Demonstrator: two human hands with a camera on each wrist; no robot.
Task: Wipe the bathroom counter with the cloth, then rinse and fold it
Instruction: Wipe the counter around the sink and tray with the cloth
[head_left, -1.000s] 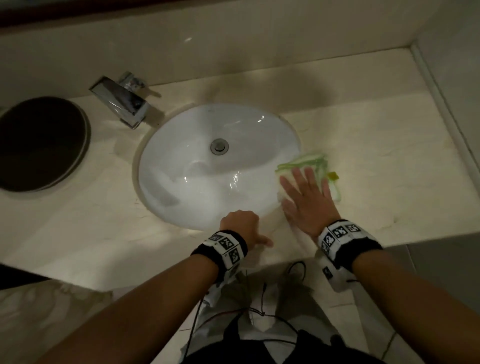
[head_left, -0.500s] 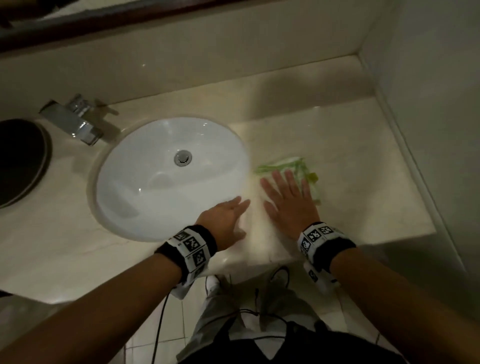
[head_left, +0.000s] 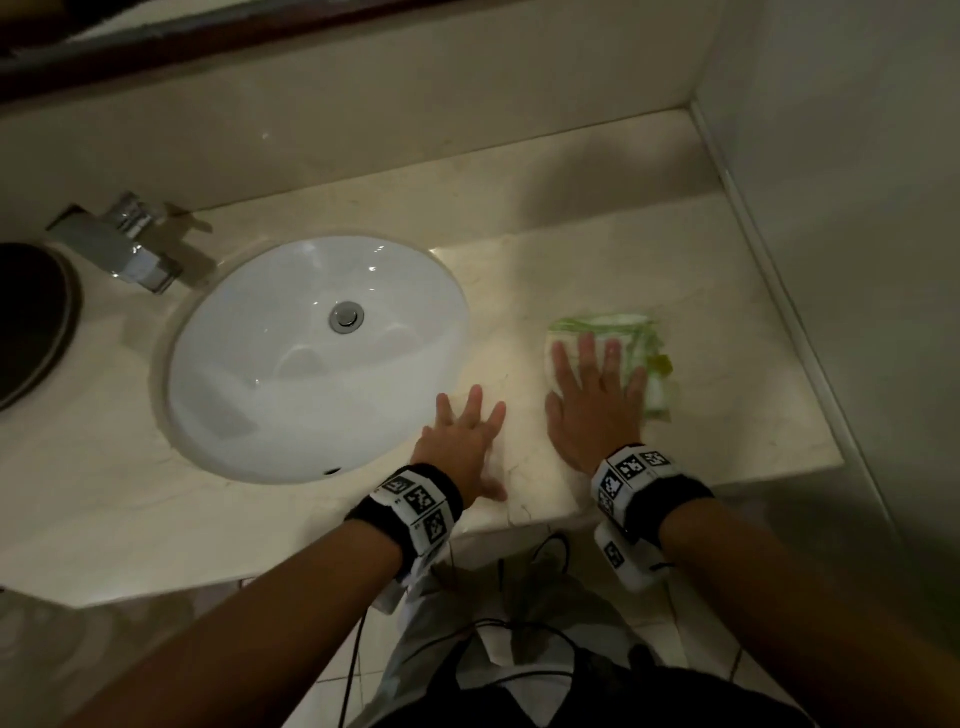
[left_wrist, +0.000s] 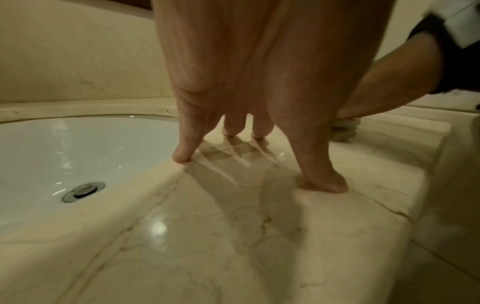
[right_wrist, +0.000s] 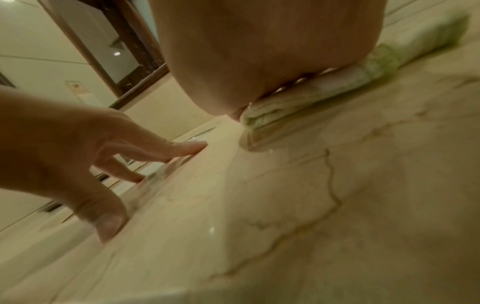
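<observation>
The right hand (head_left: 597, 410) lies flat on the cloth (head_left: 623, 332), its fingers (head_left: 587, 358) straight and slightly spread, pressing the folded white-and-green cloth against the worktop (head_left: 727, 322). The cloth sits on the marble to the right of the sink (head_left: 311, 358), well apart from its rim and nearer the side wall (head_left: 857, 208). In the right wrist view the palm (right_wrist: 272, 51) bears down on the cloth (right_wrist: 337, 82), whose layered edge shows beneath it.

The left hand (head_left: 462, 441) rests on the bare worktop between the sink and the cloth, fingers (head_left: 472, 405) straight and fanned, holding nothing. The left wrist view shows its fingertips (left_wrist: 182, 158) touching the stone just beside the sink's rim (left_wrist: 155, 117), thumb (left_wrist: 324, 181) planted to the right.

A chrome tap (head_left: 119, 244) stands behind and to the left of the sink, and its drain (head_left: 345, 316) is shut.
</observation>
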